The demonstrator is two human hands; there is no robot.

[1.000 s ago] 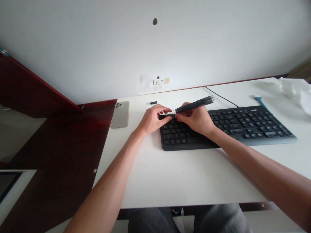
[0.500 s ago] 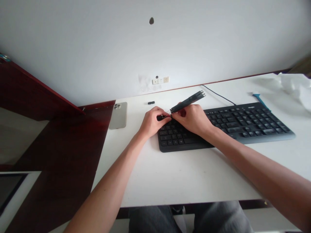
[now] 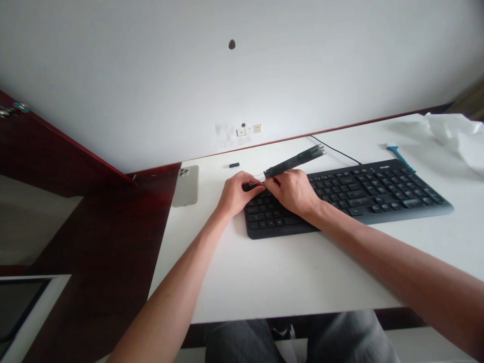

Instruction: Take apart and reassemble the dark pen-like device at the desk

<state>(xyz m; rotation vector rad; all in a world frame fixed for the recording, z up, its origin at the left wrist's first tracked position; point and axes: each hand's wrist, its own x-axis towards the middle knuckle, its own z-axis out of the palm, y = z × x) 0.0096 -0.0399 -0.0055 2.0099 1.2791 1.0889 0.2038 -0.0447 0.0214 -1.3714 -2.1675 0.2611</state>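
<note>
A black keyboard (image 3: 355, 194) lies on the white table, and both hands work over its upper left corner. My right hand (image 3: 293, 189) is closed round a black keycap puller (image 3: 295, 160), which slants up to the right. Thin metal wires (image 3: 259, 176) come out of the puller's lower left end. My left hand (image 3: 239, 192) is closed in a pinch at those wires, thumb and forefinger nearly meeting my right fingertips. What exactly sits between the left fingertips is too small to make out. The keys beneath the fingers are hidden.
A phone (image 3: 186, 185) lies face down at the table's left edge. Behind my left hand is a small black piece (image 3: 234, 165). A blue brush-like tool (image 3: 401, 158) rests behind the keyboard's right part, near crumpled white plastic (image 3: 451, 128). The keyboard cable (image 3: 335, 149) runs toward the wall.
The puller's upper end has tipped down slightly and to the right. My right hand has shifted a little left. The whole view has moved slightly; both hands stay at the same corner.
</note>
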